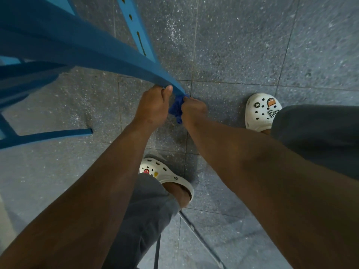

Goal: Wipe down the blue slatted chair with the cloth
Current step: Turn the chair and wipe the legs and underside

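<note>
While a person is bending over a blue slatted chair (81, 47), both bare arms are reaching down to the end of one of its long curved rails. The left hand (153, 105) is gripping that rail, fingers wrapped under it and thumb pressed along its edge. Just beside it, the right hand (193, 108) is closing tightly around a bunched blue cloth (176, 109), which is pressing against the tip of the same rail, squeezed between the two hands. More of the chair is stretching away from the hands: a paler blue bar with small slots is running upward behind the rail, and darker rungs are showing lower down. Beneath the chair, a grey speckled tiled floor (242, 45) is spreading out. The person is wearing grey trousers and white clogs with small charms; one clog (260, 111) is standing near the cloth, the other clog (167, 175) closer to the person's body.
</note>
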Motion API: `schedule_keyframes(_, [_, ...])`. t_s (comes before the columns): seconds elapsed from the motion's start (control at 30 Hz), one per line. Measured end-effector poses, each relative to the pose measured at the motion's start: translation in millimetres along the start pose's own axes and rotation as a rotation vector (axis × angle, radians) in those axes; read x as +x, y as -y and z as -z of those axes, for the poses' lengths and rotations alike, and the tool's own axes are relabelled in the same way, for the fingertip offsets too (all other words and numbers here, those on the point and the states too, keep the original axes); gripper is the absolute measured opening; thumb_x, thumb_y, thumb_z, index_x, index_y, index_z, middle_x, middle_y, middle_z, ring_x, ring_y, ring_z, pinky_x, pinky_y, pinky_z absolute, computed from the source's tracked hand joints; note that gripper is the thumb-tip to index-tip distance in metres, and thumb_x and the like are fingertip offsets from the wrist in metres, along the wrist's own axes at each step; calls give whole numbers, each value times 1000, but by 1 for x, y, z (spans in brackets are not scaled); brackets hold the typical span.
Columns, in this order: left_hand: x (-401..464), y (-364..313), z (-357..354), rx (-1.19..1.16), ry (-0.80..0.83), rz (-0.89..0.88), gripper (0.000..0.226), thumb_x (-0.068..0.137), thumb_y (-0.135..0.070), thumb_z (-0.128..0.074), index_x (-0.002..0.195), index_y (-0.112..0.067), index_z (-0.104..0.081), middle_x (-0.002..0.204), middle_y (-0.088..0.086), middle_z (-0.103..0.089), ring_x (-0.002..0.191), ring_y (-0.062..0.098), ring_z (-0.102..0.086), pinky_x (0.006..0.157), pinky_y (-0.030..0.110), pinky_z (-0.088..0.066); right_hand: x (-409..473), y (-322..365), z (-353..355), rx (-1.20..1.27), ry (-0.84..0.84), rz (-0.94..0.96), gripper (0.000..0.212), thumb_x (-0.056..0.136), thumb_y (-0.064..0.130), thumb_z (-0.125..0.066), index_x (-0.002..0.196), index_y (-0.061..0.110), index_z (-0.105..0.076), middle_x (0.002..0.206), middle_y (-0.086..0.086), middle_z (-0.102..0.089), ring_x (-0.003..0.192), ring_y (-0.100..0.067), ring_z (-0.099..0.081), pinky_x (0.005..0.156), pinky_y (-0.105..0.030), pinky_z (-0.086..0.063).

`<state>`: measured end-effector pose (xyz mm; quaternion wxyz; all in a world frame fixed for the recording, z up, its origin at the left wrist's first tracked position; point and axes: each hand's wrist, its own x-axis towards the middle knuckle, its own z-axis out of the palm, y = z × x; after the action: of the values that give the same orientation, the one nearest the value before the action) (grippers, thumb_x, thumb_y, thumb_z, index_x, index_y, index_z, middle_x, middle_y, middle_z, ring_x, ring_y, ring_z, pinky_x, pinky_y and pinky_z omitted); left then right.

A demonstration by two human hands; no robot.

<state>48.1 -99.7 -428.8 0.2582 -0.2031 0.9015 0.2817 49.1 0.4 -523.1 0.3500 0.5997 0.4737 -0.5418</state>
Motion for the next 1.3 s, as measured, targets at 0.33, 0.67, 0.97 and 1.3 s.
schedule_keyframes(0.33, [-19, -5, 16, -36, -1, -36, 44, 110, -36, -33, 107, -4, -62, 89, 13, -65, 76, 24, -60, 68, 42, -48, -21, 3, 2, -86, 94, 134, 29, 96, 14, -51, 84, 0, -73, 72, -28, -72, 50, -28, -61, 45, -32, -38])
schedule_keyframes(0.67, [-65, -33, 43, -100, -122, -41, 24, 109, -32, -36, 106, -19, -55, 80, -15, -54, 69, -10, -53, 56, 5, -34, -80, 20, 20, -98, 138, 414, 23, 97, 21, -63, 79, 13, -73, 62, -18, -65, 42, -26, -56, 42, -30, -43])
schedule_keyframes(0.97, [-131, -73, 78, -265, -315, -124, 27, 108, -31, -36, 112, -21, -61, 96, -9, -65, 84, -1, -60, 68, 15, -43, -182, 41, 46, -215, 281, 767, 13, 97, 23, -66, 94, 19, -78, 75, -5, -72, 54, -22, -63, 37, -24, -44])
schedule_keyframes(1.3, [-200, -112, 147, -367, -511, -224, 52, 102, -41, -41, 150, -22, -41, 139, -8, -56, 120, 6, -59, 104, 39, -50, -291, 67, 70, -252, 429, 1248, 14, 92, 16, -68, 99, 14, -80, 92, 5, -77, 85, -6, -71, 82, -24, -57])
